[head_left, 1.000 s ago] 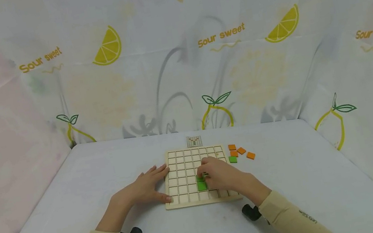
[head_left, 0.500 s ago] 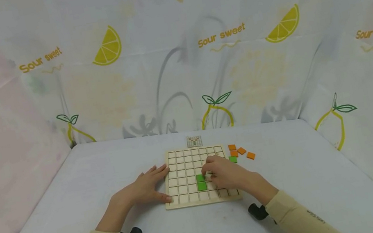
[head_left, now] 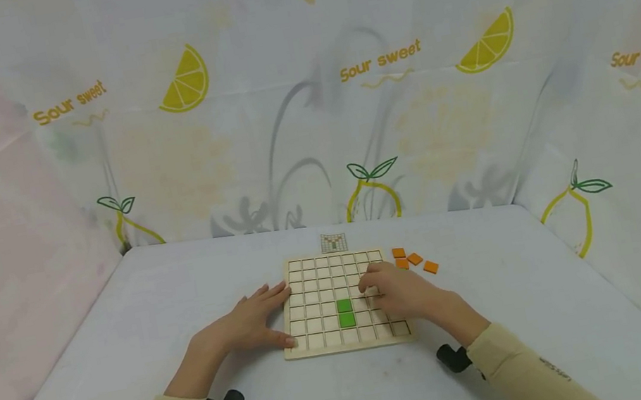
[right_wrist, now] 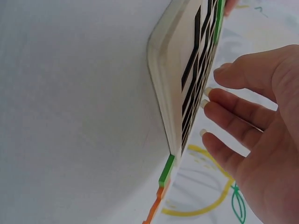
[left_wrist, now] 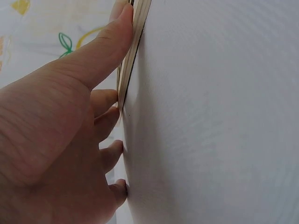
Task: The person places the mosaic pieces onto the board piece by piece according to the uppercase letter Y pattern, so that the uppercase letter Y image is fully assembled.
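A wooden grid board (head_left: 328, 350) lies flat with two green square tiles (head_left: 345, 313) in adjacent cells of one column. My left hand (head_left: 253, 317) rests at its left edge, fingers spread and thumb on the near-left corner; the left wrist view shows the thumb (left_wrist: 110, 44) against the board's edge. Over the right part of the board hovers my right hand (head_left: 397, 290), holding nothing. In the right wrist view its fingers (right_wrist: 233, 112) are loosely bent and apart from the thumb. Another green tile (right_wrist: 167, 171) sits beside the board there; in the head view the right hand hides it.
Several orange tiles (head_left: 414, 258) lie on the white cloth right of the board. A small printed pattern card (head_left: 334, 242) lies just behind it. A white curtain (head_left: 282, 128) with lemon prints stands at the back of the table.
My right hand has left the upper green tile in the column and moved right, toward the board's right edge, now covering the loose green tile. The left hand has stayed still.
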Demonstrator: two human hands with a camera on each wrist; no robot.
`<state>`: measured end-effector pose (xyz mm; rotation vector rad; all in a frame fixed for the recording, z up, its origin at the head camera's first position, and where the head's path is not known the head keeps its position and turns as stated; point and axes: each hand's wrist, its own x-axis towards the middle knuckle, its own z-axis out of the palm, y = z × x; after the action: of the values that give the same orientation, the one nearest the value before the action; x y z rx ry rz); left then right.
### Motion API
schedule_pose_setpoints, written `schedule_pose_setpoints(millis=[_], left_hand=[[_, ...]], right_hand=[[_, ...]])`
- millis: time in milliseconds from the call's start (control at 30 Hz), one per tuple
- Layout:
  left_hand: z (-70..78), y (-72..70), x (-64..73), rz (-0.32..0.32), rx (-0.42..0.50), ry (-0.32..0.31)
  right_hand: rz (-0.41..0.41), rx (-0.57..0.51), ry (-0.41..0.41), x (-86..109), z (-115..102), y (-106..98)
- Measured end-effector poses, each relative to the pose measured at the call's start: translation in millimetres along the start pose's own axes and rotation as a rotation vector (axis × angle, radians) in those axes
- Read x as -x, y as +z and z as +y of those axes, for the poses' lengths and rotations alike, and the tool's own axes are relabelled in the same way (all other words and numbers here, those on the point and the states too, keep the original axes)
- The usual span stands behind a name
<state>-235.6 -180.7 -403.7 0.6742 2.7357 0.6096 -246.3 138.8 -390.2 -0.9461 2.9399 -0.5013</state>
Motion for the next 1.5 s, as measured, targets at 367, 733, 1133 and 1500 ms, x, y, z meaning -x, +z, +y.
schedule_pose_setpoints(millis=[367, 733, 1133, 1500], left_hand=[[0.2, -0.2, 0.7, 0.008, 0.003, 0.005], [1.2, -1.0, 1.5, 0.013, 0.007, 0.016], [-1.4, 0.9, -0.5, 0.009, 0.005, 0.013], [-0.6, 0.3, -0.4, 0.004, 0.007, 0.003]], right_hand=[[0.031, 0.027, 0.038, 4.5, 14, -5], [0.1, 0.054, 0.044, 6.9, 30, -5], [0.137, 0.06, 0.089, 6.7, 41, -9], [0.121, 0.096, 0.158, 3.0, 49, -9]])
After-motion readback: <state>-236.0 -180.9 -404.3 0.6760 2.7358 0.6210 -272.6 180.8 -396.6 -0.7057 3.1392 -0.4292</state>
